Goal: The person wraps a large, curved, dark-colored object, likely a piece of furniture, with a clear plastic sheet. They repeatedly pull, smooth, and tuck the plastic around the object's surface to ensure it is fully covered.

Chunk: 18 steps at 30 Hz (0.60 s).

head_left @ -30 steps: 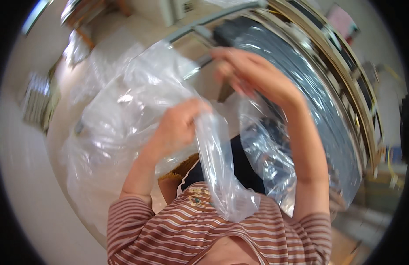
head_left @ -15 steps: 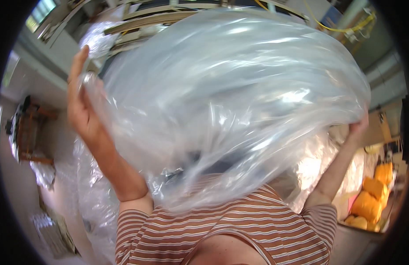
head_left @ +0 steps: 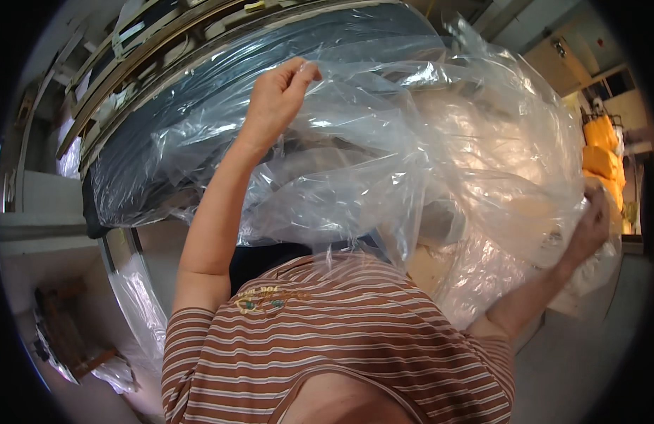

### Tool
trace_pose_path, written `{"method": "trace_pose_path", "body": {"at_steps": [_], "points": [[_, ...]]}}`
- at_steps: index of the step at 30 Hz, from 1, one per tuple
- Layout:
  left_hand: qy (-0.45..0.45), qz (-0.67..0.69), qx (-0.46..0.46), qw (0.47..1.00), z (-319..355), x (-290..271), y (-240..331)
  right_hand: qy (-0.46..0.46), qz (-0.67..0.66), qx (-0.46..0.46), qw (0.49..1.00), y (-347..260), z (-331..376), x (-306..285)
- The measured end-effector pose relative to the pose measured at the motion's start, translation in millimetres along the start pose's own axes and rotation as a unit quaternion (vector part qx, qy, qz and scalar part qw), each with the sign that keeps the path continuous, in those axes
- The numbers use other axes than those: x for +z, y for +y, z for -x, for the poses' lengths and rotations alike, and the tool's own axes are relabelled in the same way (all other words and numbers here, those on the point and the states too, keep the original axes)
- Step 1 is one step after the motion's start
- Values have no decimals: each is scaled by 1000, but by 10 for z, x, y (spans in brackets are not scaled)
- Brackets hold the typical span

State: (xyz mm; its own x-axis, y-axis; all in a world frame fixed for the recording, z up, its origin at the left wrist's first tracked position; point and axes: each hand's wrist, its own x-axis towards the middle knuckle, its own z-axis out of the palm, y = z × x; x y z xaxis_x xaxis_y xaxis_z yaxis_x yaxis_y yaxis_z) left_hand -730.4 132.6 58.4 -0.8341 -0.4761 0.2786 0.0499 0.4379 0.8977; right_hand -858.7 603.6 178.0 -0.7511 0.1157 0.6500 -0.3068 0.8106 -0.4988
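Head view, left hand pinching clear film, right hand against it

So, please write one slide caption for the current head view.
Left hand pinching clear plastic film; right hand, blurred, out to the right.

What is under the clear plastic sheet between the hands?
Under the clear plastic sheet, a long, dark, shiny bundle shows partly at left. Folds and glare cover its nearer side; what lies beneath the sheet's right part is unclear.
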Motion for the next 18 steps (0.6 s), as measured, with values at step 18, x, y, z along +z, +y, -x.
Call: {"method": "trace_pose_path", "body": {"at_steps": [18], "points": [[275, -358, -77, 889, 1842, -1758, -170, -180, -344, -237, 891, -1127, -118, 1400]]}}
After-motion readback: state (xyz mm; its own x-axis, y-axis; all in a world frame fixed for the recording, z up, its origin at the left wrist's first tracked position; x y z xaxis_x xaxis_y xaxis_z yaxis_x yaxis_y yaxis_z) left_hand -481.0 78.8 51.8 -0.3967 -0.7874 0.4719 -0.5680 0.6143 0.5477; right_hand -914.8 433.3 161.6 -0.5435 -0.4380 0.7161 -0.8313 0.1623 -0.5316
